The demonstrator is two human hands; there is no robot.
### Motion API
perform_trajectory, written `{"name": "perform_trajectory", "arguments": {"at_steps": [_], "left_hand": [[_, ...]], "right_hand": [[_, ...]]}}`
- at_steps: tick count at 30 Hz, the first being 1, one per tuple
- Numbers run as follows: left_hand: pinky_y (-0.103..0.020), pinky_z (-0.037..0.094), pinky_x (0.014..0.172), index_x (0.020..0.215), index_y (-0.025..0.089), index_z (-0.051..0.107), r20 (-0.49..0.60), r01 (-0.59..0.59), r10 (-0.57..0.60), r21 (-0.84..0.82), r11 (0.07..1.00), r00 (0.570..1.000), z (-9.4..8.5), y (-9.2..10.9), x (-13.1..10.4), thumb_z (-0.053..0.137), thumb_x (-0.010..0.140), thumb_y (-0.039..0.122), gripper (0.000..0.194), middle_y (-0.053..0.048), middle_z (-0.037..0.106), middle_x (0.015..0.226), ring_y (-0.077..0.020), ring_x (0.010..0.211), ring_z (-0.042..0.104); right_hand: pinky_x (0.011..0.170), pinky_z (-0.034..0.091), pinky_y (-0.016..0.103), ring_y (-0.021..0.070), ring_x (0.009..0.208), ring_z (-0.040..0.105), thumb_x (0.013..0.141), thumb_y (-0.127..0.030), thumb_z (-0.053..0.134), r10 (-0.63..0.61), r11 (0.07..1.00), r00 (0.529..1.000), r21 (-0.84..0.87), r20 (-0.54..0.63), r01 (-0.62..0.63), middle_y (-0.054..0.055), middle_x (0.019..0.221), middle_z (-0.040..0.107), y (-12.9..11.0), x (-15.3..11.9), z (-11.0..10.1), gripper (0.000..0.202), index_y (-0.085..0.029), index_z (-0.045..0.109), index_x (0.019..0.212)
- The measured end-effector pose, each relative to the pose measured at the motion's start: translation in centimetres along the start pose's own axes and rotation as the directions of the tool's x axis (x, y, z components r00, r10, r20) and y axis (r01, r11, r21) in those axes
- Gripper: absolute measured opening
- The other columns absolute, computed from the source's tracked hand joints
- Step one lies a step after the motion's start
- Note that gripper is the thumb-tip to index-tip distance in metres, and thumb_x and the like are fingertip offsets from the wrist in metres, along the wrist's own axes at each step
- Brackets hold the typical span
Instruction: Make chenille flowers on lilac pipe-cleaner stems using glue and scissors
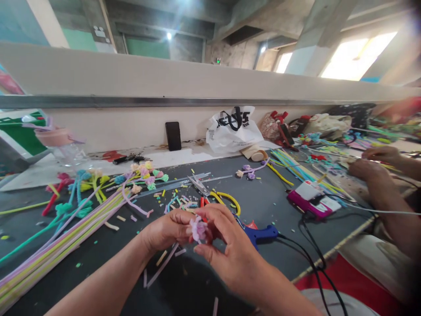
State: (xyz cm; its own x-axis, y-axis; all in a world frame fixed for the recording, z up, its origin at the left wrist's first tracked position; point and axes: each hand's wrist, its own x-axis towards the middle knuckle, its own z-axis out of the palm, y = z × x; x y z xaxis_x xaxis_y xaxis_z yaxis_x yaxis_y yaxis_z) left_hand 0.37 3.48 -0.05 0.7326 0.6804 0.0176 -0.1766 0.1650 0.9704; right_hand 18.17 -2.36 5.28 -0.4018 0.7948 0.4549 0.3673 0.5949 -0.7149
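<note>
Head view, wearer's two hands [167, 229] [235, 250], one pinched lilac flower [199, 229]

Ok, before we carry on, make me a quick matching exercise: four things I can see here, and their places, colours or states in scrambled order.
Things:
1. lilac flower
2. scissors
3. corded tool
4. phone

Places, colours or states:
A. propped upright against the pale wall
B. yellow-handled, with blades apart
C. blue
D. held in the fingers of the left hand

Right pairs: 1-D, 2-B, 3-C, 4-A
</note>
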Motion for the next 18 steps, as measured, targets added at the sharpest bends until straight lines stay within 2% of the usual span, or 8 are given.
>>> {"name": "perform_trajectory", "arguments": {"at_steps": [3,6,10,14,18], "left_hand": [[-0.023,0.02,0.047,0.059,0.009,0.061,0.029,0.04,-0.041,0.045,0.998,0.999,0.3,0.8,-0.1,0.065,0.066,0.041,0.032,0.001,0.042,0.051,-0.007,0.048,0.03],[-0.024,0.022,0.048,0.061,0.01,0.064,0.062,0.067,-0.075,0.127,0.99,0.995,0.6,1.2,-0.2,0.063,0.069,0.04,0.031,0.0,0.044,0.053,-0.0086,0.049,0.032],[-0.024,0.027,0.053,0.065,0.012,0.067,0.159,0.042,-0.085,0.257,0.966,0.984,1.0,1.7,-0.1,0.06,0.073,0.038,0.028,-0.001,0.047,0.055,-0.011,0.053,0.037],[-0.024,0.03,0.054,0.07,0.012,0.069,0.241,-0.005,-0.083,0.344,0.939,0.967,1.0,1.9,0.0,0.056,0.076,0.037,0.029,-0.001,0.049,0.056,-0.0116,0.054,0.039],[-0.025,0.036,0.056,0.072,0.012,0.071,0.273,-0.009,-0.094,0.353,0.935,0.957,0.7,1.4,0.1,0.056,0.077,0.034,0.027,-0.004,0.055,0.059,-0.0138,0.056,0.045]], "right_hand": [[0.076,0.047,0.031,0.0162,0.085,0.053,0.078,-0.015,0.056,0.024,0.999,1.0,-0.034,-0.012,-0.025,0.005,0.094,0.052,0.8,-0.6,-1.2,0.041,-0.022,0.045,0.116],[0.07,0.047,0.028,0.0163,0.083,0.053,0.081,-0.017,0.054,-0.031,0.994,0.999,-0.107,-0.038,0.026,0.004,0.085,0.052,1.1,-1.0,-2.1,0.023,-0.02,0.052,0.103],[0.07,0.047,0.025,0.0142,0.083,0.053,0.081,-0.015,0.055,-0.115,0.981,0.99,-0.146,0.085,0.126,0.005,0.089,0.055,0.7,-1.0,-2.3,0.01,-0.019,0.057,0.09],[0.076,0.045,0.025,0.0134,0.085,0.054,0.083,-0.015,0.053,-0.149,0.967,0.969,-0.175,0.198,0.184,0.004,0.084,0.057,0.4,-0.7,-2.3,0.008,-0.018,0.06,0.085],[0.074,0.043,0.026,0.014,0.084,0.054,0.084,-0.016,0.051,-0.149,0.93,0.959,-0.297,0.242,0.219,0.004,0.084,0.057,0.5,-0.5,-2.6,0.011,-0.019,0.062,0.082]]}}
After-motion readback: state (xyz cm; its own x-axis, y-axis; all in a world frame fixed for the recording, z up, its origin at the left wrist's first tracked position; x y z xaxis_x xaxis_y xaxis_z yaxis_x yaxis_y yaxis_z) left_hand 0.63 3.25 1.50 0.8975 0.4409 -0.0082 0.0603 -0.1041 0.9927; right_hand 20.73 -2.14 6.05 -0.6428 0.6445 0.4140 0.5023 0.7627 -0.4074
